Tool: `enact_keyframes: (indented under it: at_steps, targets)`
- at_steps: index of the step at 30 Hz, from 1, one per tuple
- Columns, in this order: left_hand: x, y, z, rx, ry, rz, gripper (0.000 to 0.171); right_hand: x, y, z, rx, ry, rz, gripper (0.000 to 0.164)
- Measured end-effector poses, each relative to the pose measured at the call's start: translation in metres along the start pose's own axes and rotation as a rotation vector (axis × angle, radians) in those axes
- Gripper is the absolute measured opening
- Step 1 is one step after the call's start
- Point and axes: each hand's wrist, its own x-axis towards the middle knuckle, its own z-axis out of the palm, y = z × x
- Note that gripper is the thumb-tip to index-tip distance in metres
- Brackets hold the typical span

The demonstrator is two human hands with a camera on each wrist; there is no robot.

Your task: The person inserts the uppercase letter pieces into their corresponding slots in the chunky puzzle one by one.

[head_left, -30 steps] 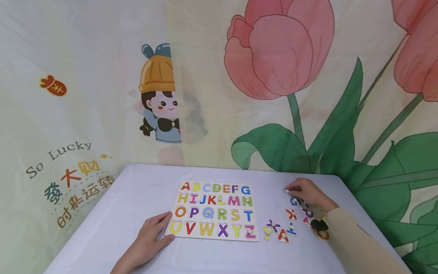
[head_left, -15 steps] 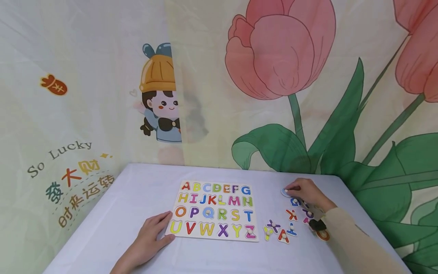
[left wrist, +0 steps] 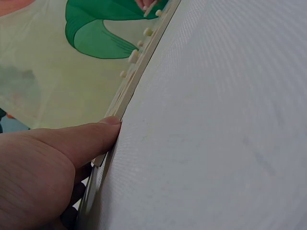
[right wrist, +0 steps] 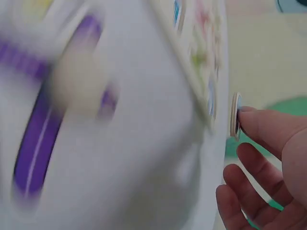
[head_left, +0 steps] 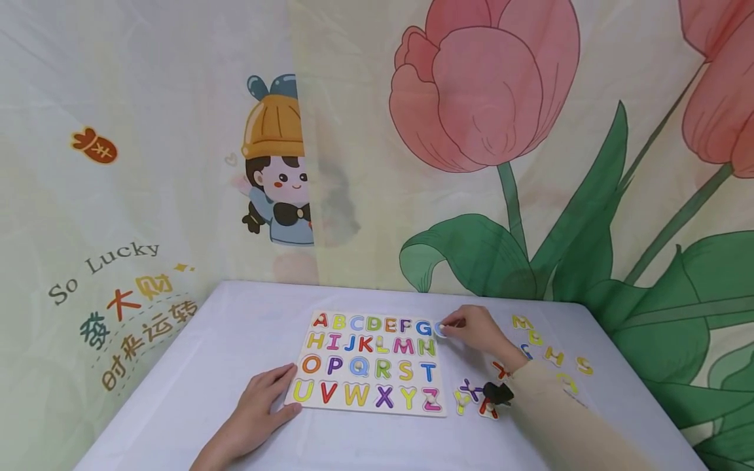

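My right hand [head_left: 480,330] pinches a light blue letter piece [head_left: 439,329] between thumb and fingertips, just off the right edge of the alphabet puzzle board [head_left: 340,404], near its G. In the right wrist view this letter piece [right wrist: 235,116] is seen edge-on, so its letter cannot be read; the other fingers stay loosely bent. Along the board's lower left corner rests my left hand [head_left: 256,409], its thumb and fingers touching the edge. The left wrist view shows the left thumb [left wrist: 93,136] laid against the board's edge [left wrist: 136,79], with the other fingers mostly hidden.
Right of the board lie loose knobbed letters: a purple X [head_left: 470,389], a yellow Y [head_left: 462,401] and a red A [head_left: 488,411], partly covered. Farther right are several more, including M [head_left: 521,322], H [head_left: 554,355] and S [head_left: 584,365]. A printed cloth [head_left: 353,261] hangs behind the table.
My right hand has carried the light blue letter leftward from the loose letters to the board's right edge. Letters formerly under the right arm now show. The left hand stays put.
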Motion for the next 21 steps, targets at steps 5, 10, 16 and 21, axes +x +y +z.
enact_keyframes:
  at_steps: [5,10,16,21]
  targets:
    - [0.000,-0.003,0.001,0.000,0.007,0.003,0.080,0.012,-0.041,0.027,0.049,-0.002,0.007,0.012]
    - [0.000,-0.005,0.002,0.007,0.008,0.009,0.080,0.022,-0.071,0.055,0.107,-0.012,0.006,0.012]
    - [0.000,-0.004,0.002,0.002,0.014,0.019,0.079,0.033,-0.097,0.080,0.142,-0.010,0.006,0.013]
    - [0.000,-0.003,0.001,-0.005,0.007,0.008,0.080,0.044,-0.110,0.097,0.144,-0.007,0.010,0.012]
